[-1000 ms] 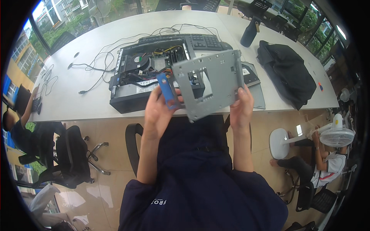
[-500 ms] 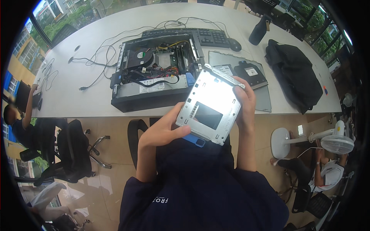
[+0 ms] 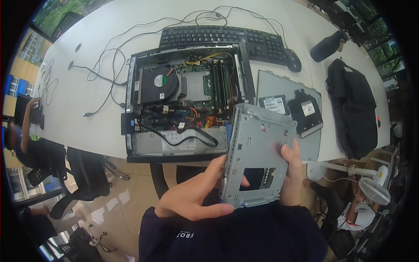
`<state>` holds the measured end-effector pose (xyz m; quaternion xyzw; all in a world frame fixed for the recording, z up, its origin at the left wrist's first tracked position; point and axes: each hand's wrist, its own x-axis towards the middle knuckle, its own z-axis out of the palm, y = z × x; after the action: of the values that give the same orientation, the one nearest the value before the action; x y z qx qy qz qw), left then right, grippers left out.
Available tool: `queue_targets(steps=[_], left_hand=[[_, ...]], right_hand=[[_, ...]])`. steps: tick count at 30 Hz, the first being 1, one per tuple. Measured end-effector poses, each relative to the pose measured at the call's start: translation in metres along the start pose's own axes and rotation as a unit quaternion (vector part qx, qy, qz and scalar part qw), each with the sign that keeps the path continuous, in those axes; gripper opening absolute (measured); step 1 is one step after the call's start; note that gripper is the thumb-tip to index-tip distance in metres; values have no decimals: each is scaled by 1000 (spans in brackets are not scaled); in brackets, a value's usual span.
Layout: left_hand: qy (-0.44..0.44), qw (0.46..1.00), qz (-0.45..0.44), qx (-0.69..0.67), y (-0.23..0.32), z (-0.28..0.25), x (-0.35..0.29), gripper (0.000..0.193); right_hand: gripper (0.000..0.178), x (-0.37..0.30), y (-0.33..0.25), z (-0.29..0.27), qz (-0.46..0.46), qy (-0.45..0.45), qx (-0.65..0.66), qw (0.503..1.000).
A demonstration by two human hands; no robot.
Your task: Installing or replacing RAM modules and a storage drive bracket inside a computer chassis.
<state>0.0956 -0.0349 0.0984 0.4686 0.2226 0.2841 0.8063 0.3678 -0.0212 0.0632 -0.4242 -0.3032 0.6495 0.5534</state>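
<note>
A silver metal drive cage (image 3: 262, 144) with a square cut-out is tilted in front of my body, just off the table's near edge. My left hand (image 3: 198, 187) grips its lower left side, thumb along the bottom edge and a fingertip showing through the cut-out. On the right edge, my right hand (image 3: 291, 168) holds it with the thumb on the face. Beyond the cage lies an opened desktop computer case (image 3: 144, 158), showing a black fan (image 3: 159, 85), a green circuit board (image 3: 209, 89) and a looped black cable (image 3: 192, 140).
A grey side panel (image 3: 312, 150) carries a flat drive (image 3: 276, 105) and a black optical drive (image 3: 307, 111). Behind are a keyboard (image 3: 222, 41), a mouse (image 3: 293, 61), a dark bottle (image 3: 325, 47) and a black bag (image 3: 351, 109). Loose cables (image 3: 102, 67) lie left; other people sit at both sides.
My view has tipped down and nearer the table. The drive cage has turned more upright and moved slightly right and lower in view, with both hands still on it.
</note>
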Motion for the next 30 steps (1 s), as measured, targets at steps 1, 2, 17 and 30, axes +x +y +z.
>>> queue_targets(steps=[1, 2, 17, 30], left_hand=[[4, 1000, 0, -2, 3, -2, 0, 107], [20, 995, -6, 99, 9, -5, -2, 101], [426, 796, -81, 422, 102, -279, 1, 60], [460, 847, 26, 266, 92, -271, 46, 21]], right_hand=[[74, 3, -2, 0, 26, 29, -39, 998], [74, 7, -3, 0, 30, 28, -37, 998], [50, 96, -3, 5, 80, 35, 173, 981], [64, 91, 12, 50, 9, 91, 209, 974]])
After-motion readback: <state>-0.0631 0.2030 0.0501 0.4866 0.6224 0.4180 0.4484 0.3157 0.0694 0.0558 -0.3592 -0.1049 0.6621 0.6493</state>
